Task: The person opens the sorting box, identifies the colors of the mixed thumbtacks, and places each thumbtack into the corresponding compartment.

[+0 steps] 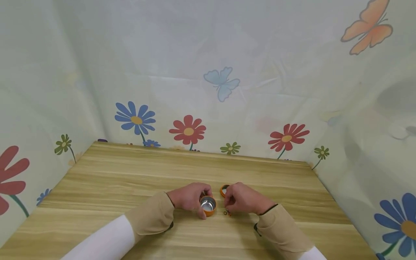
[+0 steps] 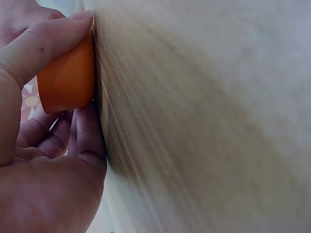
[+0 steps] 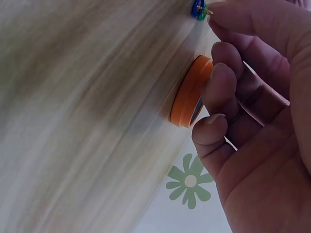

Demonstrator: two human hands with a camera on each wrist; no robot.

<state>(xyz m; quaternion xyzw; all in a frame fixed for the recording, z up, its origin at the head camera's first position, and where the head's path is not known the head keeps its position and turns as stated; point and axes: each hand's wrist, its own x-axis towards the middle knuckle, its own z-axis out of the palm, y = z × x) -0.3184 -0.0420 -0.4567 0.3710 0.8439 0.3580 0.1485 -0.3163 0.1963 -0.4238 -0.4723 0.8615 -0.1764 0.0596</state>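
My left hand (image 1: 190, 196) holds a small round orange cup (image 2: 68, 80) with a silvery inside, thumb on one side and fingers on the other. In the head view its opening faces up, and the bottom sits close to the tabletop. Right of the cup, my right hand (image 1: 242, 198) has its fingers bent, with thumb and fingertip right at some tiny ring-like pieces (image 3: 198, 8), blue and green with a gold bit. I cannot tell whether they are pinched. Partly behind that hand is a shallow orange lid (image 3: 187, 94).
Both hands work over a wood-grain table (image 1: 146, 166). Around its back and sides hangs a pale cloth wall (image 1: 162, 47) printed with flowers and butterflies. The lid stands just beyond the right hand's fingers.
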